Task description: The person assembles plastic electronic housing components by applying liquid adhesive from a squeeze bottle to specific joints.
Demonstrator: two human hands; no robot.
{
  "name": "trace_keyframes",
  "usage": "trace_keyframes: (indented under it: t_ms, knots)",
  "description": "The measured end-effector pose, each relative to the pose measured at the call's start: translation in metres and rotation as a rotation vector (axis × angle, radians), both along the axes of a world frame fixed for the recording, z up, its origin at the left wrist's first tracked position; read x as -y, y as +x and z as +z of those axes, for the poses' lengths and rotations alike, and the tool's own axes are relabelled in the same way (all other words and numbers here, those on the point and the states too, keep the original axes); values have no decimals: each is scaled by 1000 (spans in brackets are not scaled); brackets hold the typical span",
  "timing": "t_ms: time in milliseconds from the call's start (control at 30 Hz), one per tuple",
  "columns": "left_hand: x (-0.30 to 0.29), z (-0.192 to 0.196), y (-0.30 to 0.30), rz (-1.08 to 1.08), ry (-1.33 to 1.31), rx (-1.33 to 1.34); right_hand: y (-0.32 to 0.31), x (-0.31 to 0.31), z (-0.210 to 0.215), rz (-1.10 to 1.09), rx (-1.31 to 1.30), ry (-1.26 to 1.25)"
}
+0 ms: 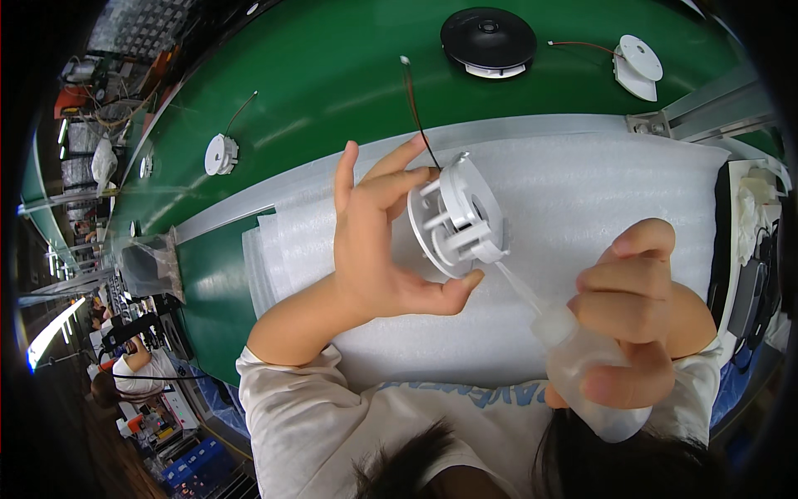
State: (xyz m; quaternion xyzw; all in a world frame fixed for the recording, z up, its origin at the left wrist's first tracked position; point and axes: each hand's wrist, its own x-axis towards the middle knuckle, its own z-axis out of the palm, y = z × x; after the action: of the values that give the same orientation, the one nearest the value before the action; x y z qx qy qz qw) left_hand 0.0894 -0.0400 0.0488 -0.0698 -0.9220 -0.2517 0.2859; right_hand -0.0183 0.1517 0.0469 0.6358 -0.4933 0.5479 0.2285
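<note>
My left hand (378, 241) grips a white plastic assembly (470, 204) by its edges, thumb below and fingers above. Two round plates joined by short posts make up this part, and a thin dark wire with a small white plug rises from its top. In my right hand (628, 308) is a translucent squeeze bottle (586, 366), its body wrapped by my fingers. The bottle's long narrow nozzle (517, 287) points up and left, its tip at or very close to the lower edge of the assembly; whether it touches I cannot tell.
White foam sheet (582, 191) covers the bench under my hands. Beyond a metal rail lies a green belt (332, 75) carrying a black domed unit (489, 41) and white wired parts (638, 66), (221, 155). A metal bracket (652, 123) stands at the right. Another person (133, 370) sits far left.
</note>
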Motion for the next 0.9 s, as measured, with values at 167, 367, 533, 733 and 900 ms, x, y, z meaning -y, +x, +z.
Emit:
trace_keyframes:
  t_ms: [167,367,533,733,900]
  knots:
    - [2,-3,0,-19,80,78,-1,2,1,-29,-38,35]
    - [3,1,4,-72,243,138,1,4,2,-31,-45,56]
    - [-6,4,6,-186,1120,331,3,3,1,-40,-27,80]
    - [5,-3,10,-284,1346,430,6,3,0,-37,-35,83]
    - [9,-3,12,-259,1359,409,7,8,-2,-22,-23,74]
